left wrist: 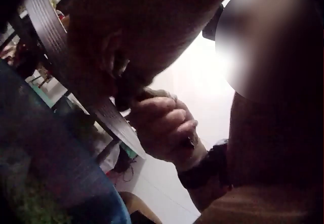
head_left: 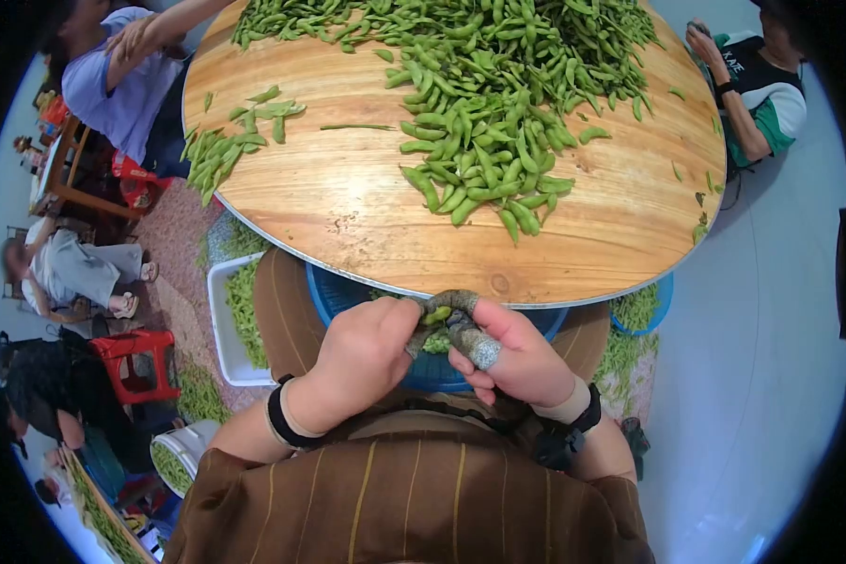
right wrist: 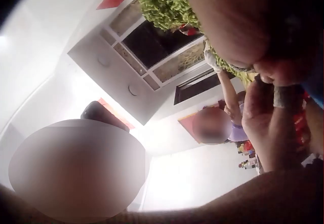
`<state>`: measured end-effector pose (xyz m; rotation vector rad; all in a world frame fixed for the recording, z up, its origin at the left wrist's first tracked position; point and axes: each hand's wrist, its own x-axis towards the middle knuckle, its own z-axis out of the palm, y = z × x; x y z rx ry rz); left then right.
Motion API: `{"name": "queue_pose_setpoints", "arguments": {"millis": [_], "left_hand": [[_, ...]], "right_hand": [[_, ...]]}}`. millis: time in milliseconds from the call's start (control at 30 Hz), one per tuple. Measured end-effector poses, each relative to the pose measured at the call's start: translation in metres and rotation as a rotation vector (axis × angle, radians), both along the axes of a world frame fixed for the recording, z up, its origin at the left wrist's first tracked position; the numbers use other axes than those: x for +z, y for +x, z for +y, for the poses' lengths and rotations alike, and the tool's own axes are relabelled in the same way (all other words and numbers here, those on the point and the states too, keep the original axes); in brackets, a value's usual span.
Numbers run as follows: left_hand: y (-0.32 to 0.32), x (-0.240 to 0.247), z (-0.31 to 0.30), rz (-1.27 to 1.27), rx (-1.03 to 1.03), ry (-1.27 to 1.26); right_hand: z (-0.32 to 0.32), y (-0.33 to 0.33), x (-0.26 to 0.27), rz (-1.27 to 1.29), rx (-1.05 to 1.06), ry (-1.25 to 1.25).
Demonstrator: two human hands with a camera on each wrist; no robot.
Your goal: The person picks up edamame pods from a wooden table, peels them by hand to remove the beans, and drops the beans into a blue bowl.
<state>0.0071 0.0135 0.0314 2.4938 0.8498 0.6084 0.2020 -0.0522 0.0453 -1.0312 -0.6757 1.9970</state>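
Note:
At the near edge of the round table, both hands meet over a blue basket (head_left: 324, 289). My left hand (head_left: 362, 352) pinches a green soybean pod (head_left: 436, 316) between thumb and forefinger. From the other side, my right hand (head_left: 526, 362) grips the same pod, its thumb and forefinger close against the left fingertips. Grey, worn wrapping covers the thumb and forefinger tips of each hand. Shelled green beans show in the basket below, partly hidden by the hands. In the left wrist view the right hand (left wrist: 164, 125) has its fingers curled; the pod is hard to make out there.
A large heap of soybean pods (head_left: 498, 113) covers the far part of the wooden table (head_left: 348, 216), with a smaller pile (head_left: 221, 155) at its left. A white tub (head_left: 226, 329) stands left of my legs. Other people sit at the table's left and right.

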Motion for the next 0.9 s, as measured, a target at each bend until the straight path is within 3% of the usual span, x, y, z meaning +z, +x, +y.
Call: {"name": "queue_pose_setpoints", "arguments": {"millis": [67,133,167,233,267,333,367,400,433,500,533,600,667,767,900], "left_hand": [[0.002,0.007,-0.001,0.011,-0.012,0.043],[0.004,0.023,0.000,-0.143,0.043,-0.962],[0.001,0.020,0.002,-0.141,0.042,-0.964],[-0.012,0.009,0.008,-0.523,0.004,-1.822],[-0.011,0.008,0.007,-0.523,0.004,-1.822],[-0.006,0.007,0.004,-0.349,0.075,-1.521],[-0.003,0.008,0.002,-0.347,0.073,-1.521],[0.000,0.010,0.000,-0.279,0.025,-1.348],[0.002,0.012,-0.002,-0.213,-0.022,-1.174],[0.007,0.020,-0.004,-0.198,-0.071,-1.118],[0.009,0.022,-0.004,-0.186,-0.116,-1.063],[0.006,0.020,-0.001,-0.139,-0.117,-1.022],[0.004,0.021,0.001,0.020,-0.163,-0.839],[-0.008,0.013,0.000,0.012,-0.147,-0.626],[-0.041,0.017,0.006,0.100,0.015,-0.595]], "right_hand": [[0.001,0.003,0.000,-0.045,0.011,0.026],[-0.001,0.009,0.002,-0.092,0.015,0.046],[-0.003,0.013,0.004,-0.002,0.035,0.041],[-0.006,0.017,0.003,0.088,0.058,0.036],[-0.006,0.017,-0.001,-0.004,0.060,0.060],[-0.007,0.016,-0.007,-0.097,0.058,0.088],[-0.007,0.012,-0.011,-0.309,-0.036,0.294],[-0.008,0.009,-0.012,-0.521,-0.132,0.499],[-0.007,0.007,-0.009,-0.522,-0.136,0.497],[-0.004,0.006,-0.001,-0.912,-0.138,0.627],[-0.004,0.006,-0.003,-0.915,-0.140,0.628],[-0.007,0.005,-0.010,-1.264,-0.025,0.831],[-0.009,0.004,-0.010,-1.285,-0.031,0.853],[-0.014,0.007,-0.011,-1.326,-0.031,0.876],[-0.014,0.012,-0.009,-1.229,0.000,0.918]]}}
